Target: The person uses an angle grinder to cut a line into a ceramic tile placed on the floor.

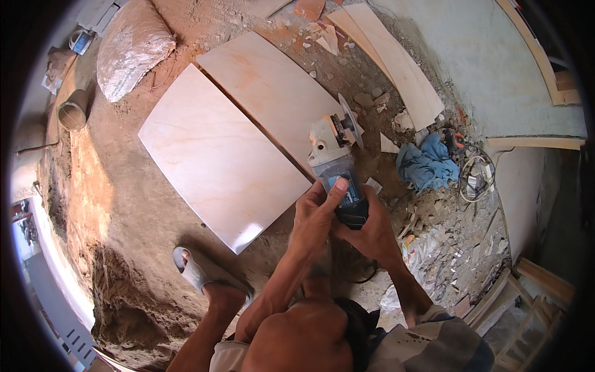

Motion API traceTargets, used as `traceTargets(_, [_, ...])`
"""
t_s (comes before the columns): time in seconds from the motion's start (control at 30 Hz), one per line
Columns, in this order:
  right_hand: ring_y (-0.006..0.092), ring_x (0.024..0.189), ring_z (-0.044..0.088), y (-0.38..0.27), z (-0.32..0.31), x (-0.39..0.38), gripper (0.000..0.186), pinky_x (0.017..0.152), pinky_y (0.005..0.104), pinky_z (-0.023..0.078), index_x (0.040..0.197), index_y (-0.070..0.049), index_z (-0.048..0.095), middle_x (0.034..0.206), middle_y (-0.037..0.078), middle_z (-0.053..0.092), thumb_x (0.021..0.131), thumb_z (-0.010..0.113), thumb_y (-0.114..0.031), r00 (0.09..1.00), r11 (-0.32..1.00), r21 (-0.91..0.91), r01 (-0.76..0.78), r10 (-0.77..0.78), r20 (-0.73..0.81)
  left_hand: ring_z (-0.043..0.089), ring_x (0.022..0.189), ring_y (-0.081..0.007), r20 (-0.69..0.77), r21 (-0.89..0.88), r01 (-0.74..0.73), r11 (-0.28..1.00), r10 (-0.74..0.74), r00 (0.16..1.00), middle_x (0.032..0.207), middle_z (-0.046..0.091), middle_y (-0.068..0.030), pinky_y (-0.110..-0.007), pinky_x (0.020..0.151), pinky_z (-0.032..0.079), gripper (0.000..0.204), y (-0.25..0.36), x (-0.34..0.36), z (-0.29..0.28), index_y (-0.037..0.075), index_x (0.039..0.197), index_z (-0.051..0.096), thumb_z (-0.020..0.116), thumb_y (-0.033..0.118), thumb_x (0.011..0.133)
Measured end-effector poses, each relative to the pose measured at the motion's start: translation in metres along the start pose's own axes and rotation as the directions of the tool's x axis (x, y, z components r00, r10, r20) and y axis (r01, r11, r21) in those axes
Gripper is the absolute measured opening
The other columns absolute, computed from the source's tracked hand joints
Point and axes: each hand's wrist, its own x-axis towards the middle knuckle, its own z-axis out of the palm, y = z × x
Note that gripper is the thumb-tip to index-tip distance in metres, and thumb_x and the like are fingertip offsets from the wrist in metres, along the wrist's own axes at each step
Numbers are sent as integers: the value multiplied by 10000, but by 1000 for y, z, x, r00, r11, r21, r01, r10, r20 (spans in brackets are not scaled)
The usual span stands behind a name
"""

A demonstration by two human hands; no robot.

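Note:
An angle grinder with a pale metal head and a dark blue-grey body is held up in front of me, in both hands. Its thin cutting disc stands edge-on at the far right end of the head. My left hand is closed on the body's left side, the thumb lying along its top. Around the body's rear right side wraps my right hand. Beyond the grinder, two cream tile pieces, a larger left one and a right one, lie on the ground with a narrow gap between them.
Long tile strips lie at the far right among rubble. A blue cloth sits beside a looped cable. At the far left are a filled sack and a pipe. My sandalled foot rests near the larger tile.

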Motion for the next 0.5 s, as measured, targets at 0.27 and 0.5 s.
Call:
traceTargets(0.27, [387,1017,789,30,-27,76,715,872,484,607,1422,15,626,1157,234,774,878,961,-306,978,986,-166,-27,-8,-208,652,1224,-183,-329,366,-487,793,600,729,1308,731,-96,-387,1033,532,435,20,24,-90,30,1392,683,755,369,1130])
traceTargets(0.5, [512,1080,762,89,-53,198,772,910,580,613,1491,14,597,1237,307,755,901,919,-365,857,736,-673,73,-391,-335,686,1161,-279,-644,730,-149,667,744,177,1300,702,-195,-435,951,568,642,78,43,-298,-41,1427,625,740,500,1099])
